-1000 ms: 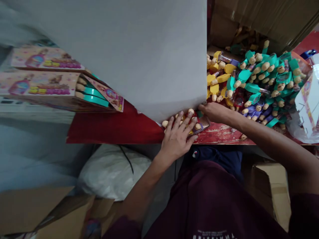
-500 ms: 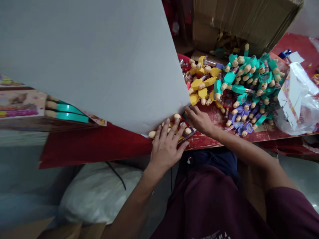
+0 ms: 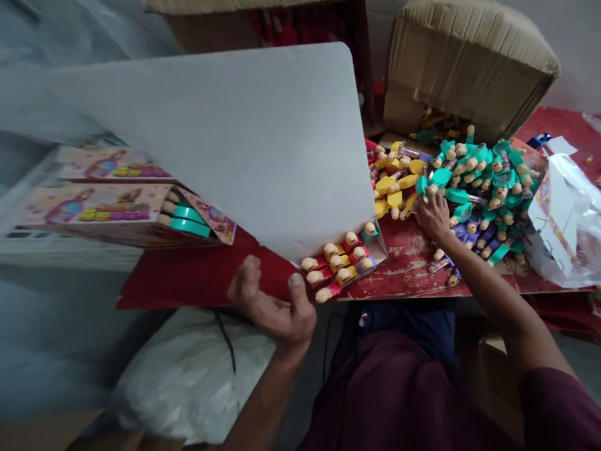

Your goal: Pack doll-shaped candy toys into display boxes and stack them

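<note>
A small display box (image 3: pixel 382 249) with a tall white back panel (image 3: pixel 263 150) holds rows of small toys (image 3: pixel 344 274) in red, yellow, purple and green, each with a beige, knob-like top. My left hand (image 3: pixel 277 307) is off to the box's left, holding nothing, its thumb apart and its fingers loosely bent. At the edge of a loose pile, my right hand (image 3: pixel 434 216) has its fingers closed about the beige top of a green toy (image 3: pixel 440 177). Yellow toys (image 3: pixel 393 183) lie left of this hand, and purple ones (image 3: pixel 469 233) lie below the green heap.
Filled printed boxes (image 3: pixel 103 203) stand at the left. Behind the pile, a cardboard carton (image 3: pixel 469 69) lies tipped, with more toys at its mouth. Clear plastic and a flat box piece (image 3: pixel 554 219) rest on the red table (image 3: pixel 408 275) at right. A white sack (image 3: pixel 201 376) sits below.
My left hand has lifted off the toys in the box and moved left. My right hand has gone from the box's corner to the pile. The view has shifted, showing more of the panel's top.
</note>
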### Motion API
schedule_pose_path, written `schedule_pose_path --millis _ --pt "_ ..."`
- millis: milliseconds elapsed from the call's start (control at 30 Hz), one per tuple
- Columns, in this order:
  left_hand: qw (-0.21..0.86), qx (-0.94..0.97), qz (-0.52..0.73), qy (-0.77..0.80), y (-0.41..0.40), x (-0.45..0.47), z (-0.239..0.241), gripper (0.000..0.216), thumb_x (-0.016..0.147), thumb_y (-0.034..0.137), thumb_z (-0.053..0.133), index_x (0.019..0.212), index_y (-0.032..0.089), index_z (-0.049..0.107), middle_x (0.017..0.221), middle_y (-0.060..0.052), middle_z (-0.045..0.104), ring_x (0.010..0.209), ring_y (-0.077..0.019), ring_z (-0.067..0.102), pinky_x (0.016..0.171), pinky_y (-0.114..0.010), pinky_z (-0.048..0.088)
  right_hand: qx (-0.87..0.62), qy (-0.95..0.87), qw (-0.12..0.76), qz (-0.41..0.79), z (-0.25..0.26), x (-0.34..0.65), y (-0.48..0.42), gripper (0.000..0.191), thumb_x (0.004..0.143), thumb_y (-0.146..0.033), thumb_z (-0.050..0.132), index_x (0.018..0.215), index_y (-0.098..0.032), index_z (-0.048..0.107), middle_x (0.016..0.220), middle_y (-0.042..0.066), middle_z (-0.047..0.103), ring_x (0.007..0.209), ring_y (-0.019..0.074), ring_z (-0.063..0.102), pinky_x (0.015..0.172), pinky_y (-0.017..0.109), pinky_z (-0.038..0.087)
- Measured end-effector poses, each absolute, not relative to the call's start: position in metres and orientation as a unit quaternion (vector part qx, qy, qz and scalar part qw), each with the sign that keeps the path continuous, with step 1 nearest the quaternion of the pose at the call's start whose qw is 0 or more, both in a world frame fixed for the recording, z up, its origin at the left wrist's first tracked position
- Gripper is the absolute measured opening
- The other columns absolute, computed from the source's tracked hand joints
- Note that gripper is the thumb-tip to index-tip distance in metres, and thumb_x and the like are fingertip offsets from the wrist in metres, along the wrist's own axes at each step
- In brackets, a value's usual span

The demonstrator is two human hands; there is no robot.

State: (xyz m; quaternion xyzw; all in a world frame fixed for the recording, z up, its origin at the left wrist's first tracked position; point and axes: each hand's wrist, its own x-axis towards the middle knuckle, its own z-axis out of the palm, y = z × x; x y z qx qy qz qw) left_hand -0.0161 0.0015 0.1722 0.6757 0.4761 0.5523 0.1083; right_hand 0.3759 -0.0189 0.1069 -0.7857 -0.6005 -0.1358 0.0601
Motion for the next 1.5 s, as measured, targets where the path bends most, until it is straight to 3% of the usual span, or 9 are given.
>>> schedule_pose_path --millis 100,167,333,467,567,667,867,1167,1500 --pt "0.216 0.624 0.545 0.518 0.007 -0.021 0.152 0.077 0.095 0.051 0.062 0.158 0.019 0.033 0.153 -0.022 0.046 0.134 -0.0306 0.056 0.115 -0.052 0.046 -0.757 -0.634 0.051 -0.149 0.103 0.385 -0.017 0.050 0.100 -0.014 0.042 0.149 -0.008 0.053 0.152 0.027 0.050 0.126 0.0361 0.053 0.102 0.051 0.045" --pt "0.273 0.599 0.529 0.536 0.010 -0.023 0.138 0.078 0.094 0.054 0.064 0.157 0.019 0.036 0.154 -0.022 0.046 0.134 -0.0309 0.056 0.113 -0.050 0.047 -0.744 -0.642 0.078 -0.168 0.109 0.389 -0.020 0.047 0.101 -0.014 0.041 0.145 -0.009 0.057 0.148 0.026 0.054 0.125 0.0340 0.056 0.102 0.050 0.047" --pt "0.311 0.575 0.531 0.539 0.013 -0.021 0.127 0.074 0.094 0.056 0.065 0.153 0.019 0.041 0.151 -0.020 0.050 0.137 -0.0287 0.055 0.115 -0.045 0.045 -0.693 -0.600 0.283 -0.282 0.154 0.371 -0.058 0.036 0.103 -0.022 0.047 0.137 -0.020 0.061 0.134 0.017 0.062 0.121 0.0290 0.061 0.099 0.048 0.054" --pt "0.363 0.586 0.517 0.508 0.021 -0.014 0.136 0.056 0.095 0.059 0.062 0.135 0.020 0.056 0.131 -0.014 0.064 0.120 -0.0248 0.063 0.108 -0.040 0.049 -0.645 -0.576 0.400 -0.303 0.201 0.327 -0.110 0.049 0.099 -0.017 0.059 0.147 -0.025 0.053 0.123 0.013 0.067 0.117 0.0286 0.065 0.098 0.048 0.056" --pt "0.407 0.571 0.488 0.519 0.026 -0.012 0.138 0.042 0.095 0.062 0.058 0.098 0.020 0.063 0.092 -0.004 0.065 0.087 -0.0190 0.062 0.085 -0.032 0.052 -0.620 -0.642 0.386 -0.234 0.212 0.298 -0.138 0.057 0.095 -0.009 0.065 0.148 -0.027 0.054 0.122 0.012 0.068 0.111 0.0256 0.068 0.094 0.041 0.058" --pt "0.416 0.550 0.473 0.548 0.028 -0.014 0.133 0.045 0.094 0.063 0.057 0.078 0.021 0.054 0.076 0.002 0.055 0.072 -0.0151 0.051 0.070 -0.028 0.045 -0.589 -0.711 0.358 -0.140 0.191 0.281 -0.142 0.058 0.097 -0.007 0.061 0.151 -0.024 0.051 0.123 0.015 0.067 0.109 0.0244 0.069 0.089 0.037 0.059" --pt "0.416 0.526 0.466 0.577 0.030 -0.015 0.127 0.045 0.090 0.063 0.057 0.078 0.021 0.051 0.078 0.002 0.055 0.075 -0.0150 0.051 0.073 -0.029 0.043 -0.517 -0.816 0.256 -0.032 0.139 0.284 -0.112 0.046 0.103 -0.009 0.044 0.146 -0.021 0.055 0.129 0.018 0.067 0.113 0.0263 0.065 0.092 0.043 0.056" --pt "0.430 0.507 0.468 0.583 0.031 -0.013 0.123 0.048 0.089 0.067 0.057 0.079 0.021 0.053 0.079 0.002 0.057 0.077 -0.0151 0.052 0.075 -0.029 0.044 -0.545 -0.791 0.219 0.174 0.155 0.280 -0.065 0.029 0.102 -0.016 0.052 0.130 -0.015 0.060 0.111 0.015 0.071 0.098 0.0239 0.066 0.085 0.035 0.054" --pt "0.392 0.552 0.446 0.585 0.033 -0.017 0.116 0.049 0.096 0.066 0.047 0.079 0.020 0.054 0.079 0.000 0.058 0.076 -0.0152 0.053 0.075 -0.029 0.044 -0.525 -0.813 0.111 0.225 0.174 0.282 -0.044 0.042 0.091 -0.002 0.055 0.130 -0.016 0.062 0.105 0.011 0.073 0.086 0.0189 0.067 0.073 0.027 0.046"
